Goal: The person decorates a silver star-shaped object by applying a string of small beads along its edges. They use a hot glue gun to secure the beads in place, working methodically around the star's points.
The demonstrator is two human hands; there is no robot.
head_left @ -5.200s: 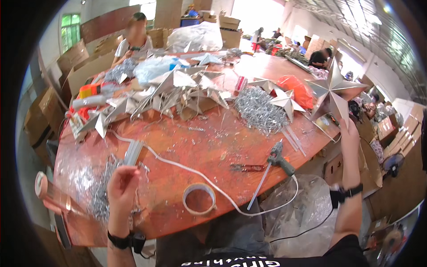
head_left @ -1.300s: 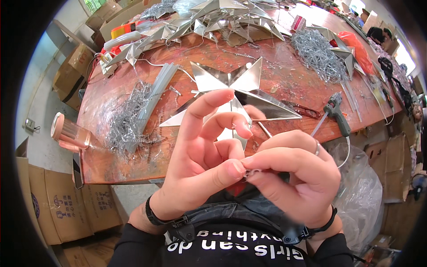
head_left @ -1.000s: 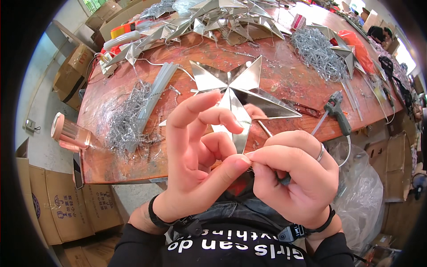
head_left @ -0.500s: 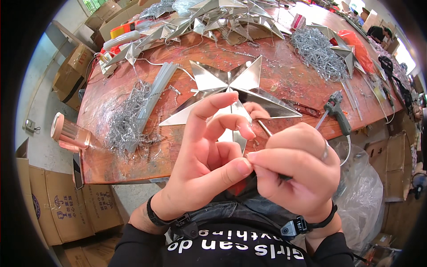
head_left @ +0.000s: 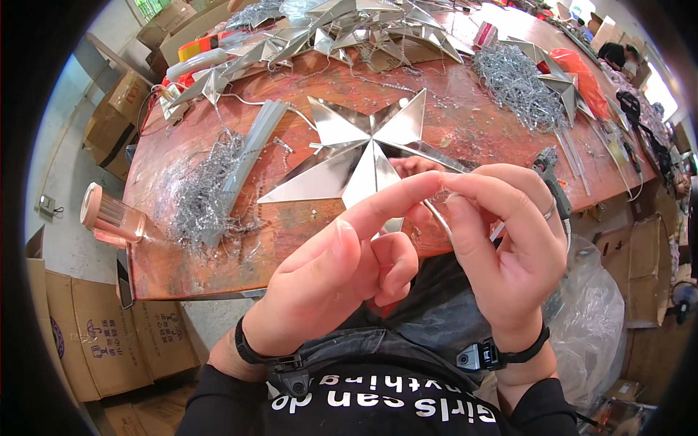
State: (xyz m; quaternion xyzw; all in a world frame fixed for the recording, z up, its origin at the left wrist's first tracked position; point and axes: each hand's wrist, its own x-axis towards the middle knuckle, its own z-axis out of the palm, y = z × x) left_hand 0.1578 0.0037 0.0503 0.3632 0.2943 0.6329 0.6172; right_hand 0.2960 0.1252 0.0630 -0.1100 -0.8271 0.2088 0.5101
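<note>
A large silver five-pointed star [head_left: 363, 163] with folded, shiny faces lies on the table in front of me. My left hand [head_left: 342, 261] is raised over the near edge, its index finger stretched out, its thumb apart and the other fingers curled. That index fingertip meets the fingertips of my right hand [head_left: 509, 240], whose thumb and index finger are pinched together. Whatever lies in the pinch is too small to make out. A thin, pale rod [head_left: 438, 221] shows beside the right thumb; I cannot tell whether the hand holds it.
Silver tinsel [head_left: 207, 189] and clear plastic strips [head_left: 254, 149] lie left, near a pinkish transparent cup [head_left: 113, 214]. More silver stars [head_left: 334, 36] are heaped at the back. A glue gun [head_left: 554, 185] rests right, with tinsel [head_left: 520, 83] beyond. Cardboard boxes [head_left: 109, 334] stand lower left.
Both hands have risen slightly. My left index finger has straightened toward the right fingertips, and the left thumb has drawn away from them. The star has barely shifted in view.
</note>
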